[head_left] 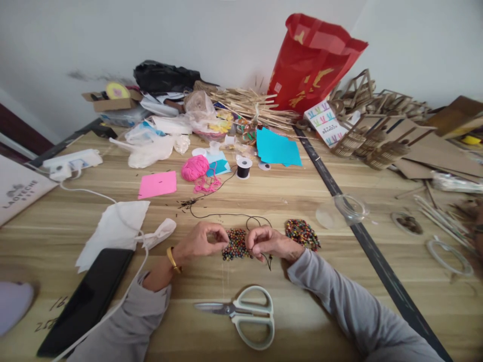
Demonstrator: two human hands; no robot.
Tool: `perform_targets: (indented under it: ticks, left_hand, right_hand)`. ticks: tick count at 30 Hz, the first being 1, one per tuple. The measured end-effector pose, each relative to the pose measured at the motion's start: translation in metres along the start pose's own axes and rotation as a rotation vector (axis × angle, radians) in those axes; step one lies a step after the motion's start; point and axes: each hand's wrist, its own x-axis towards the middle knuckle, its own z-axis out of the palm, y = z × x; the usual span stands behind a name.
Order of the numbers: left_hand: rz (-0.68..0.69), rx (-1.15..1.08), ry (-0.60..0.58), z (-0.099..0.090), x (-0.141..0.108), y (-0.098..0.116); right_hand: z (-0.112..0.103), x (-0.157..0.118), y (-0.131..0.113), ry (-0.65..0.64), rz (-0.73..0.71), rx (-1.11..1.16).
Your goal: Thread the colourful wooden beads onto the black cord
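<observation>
Loose colourful beads lie in a patch on the wooden table between my two hands. My left hand is at the patch's left edge, thumb and forefinger pinched together; what they hold, if anything, is too small to make out. On the right side of the beads, my right hand pinches a thin black cord. The cord's end hangs below the fingers with a small dark bead near it. From there the cord loops back toward a black spool. Scissors with pale handles lie nearer me.
A heap of strung beads sits right of my right hand. A clear round container stands beyond it. A black phone, a white cable and tissue lie left. Pink yarn, a red bag and woven baskets stand farther back.
</observation>
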Motion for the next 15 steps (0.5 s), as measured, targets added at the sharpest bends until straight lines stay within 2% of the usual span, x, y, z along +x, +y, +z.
perform_targets:
  ticks: [3, 6, 10, 15]
  left_hand:
    - [-0.026, -0.228, 0.05, 0.009, 0.003, -0.007]
    - [-0.079, -0.374, 0.066, 0.017, 0.006, -0.011]
    - [-0.096, -0.47, 0.122, 0.021, 0.007, -0.011]
    - [-0.086, -0.533, 0.129, 0.023, 0.008, -0.013]
  right_hand:
    - [0.004, 0.0, 0.0, 0.029, -0.041, -0.039]
    - [0.009, 0.0, 0.0, 0.137, -0.14, -0.155]
    - [0.016, 0.001, 0.003, 0.318, -0.258, -0.376]
    - [0.021, 0.0, 0.007, 0.408, -0.436, -0.71]
